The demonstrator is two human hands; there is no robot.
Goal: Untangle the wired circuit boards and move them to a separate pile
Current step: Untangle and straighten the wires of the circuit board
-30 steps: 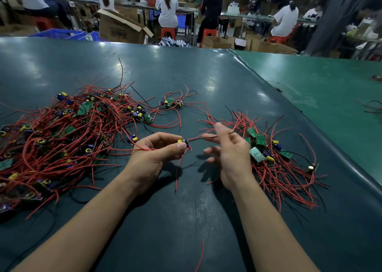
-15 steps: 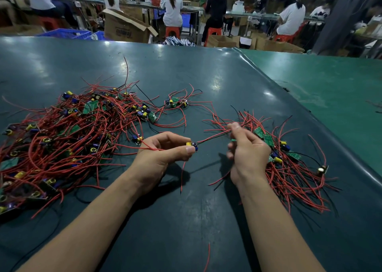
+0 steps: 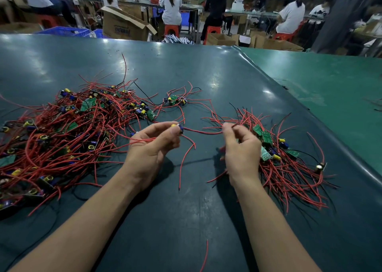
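A big tangled heap of red-wired circuit boards (image 3: 62, 139) covers the left of the dark green table (image 3: 186, 220). A smaller sorted pile (image 3: 289, 164) lies at the right. Between them my left hand (image 3: 151, 147) pinches one small board with a yellow and blue capacitor (image 3: 178, 127) at its fingertips. Its red and black wires (image 3: 202, 131) stretch right to my right hand (image 3: 239, 147), which pinches their ends just above the table. One red wire hangs down from the held board.
A lone wired board (image 3: 174, 100) lies apart behind my hands. A loose red wire (image 3: 205, 255) lies near the front edge. A lighter green table (image 3: 330, 81) adjoins on the right. Behind stand cardboard boxes (image 3: 124, 25) and seated workers (image 3: 171, 5).
My right hand has drawn the wires further right, so they run straighter between my hands. My left hand still holds the same board and has risen slightly.
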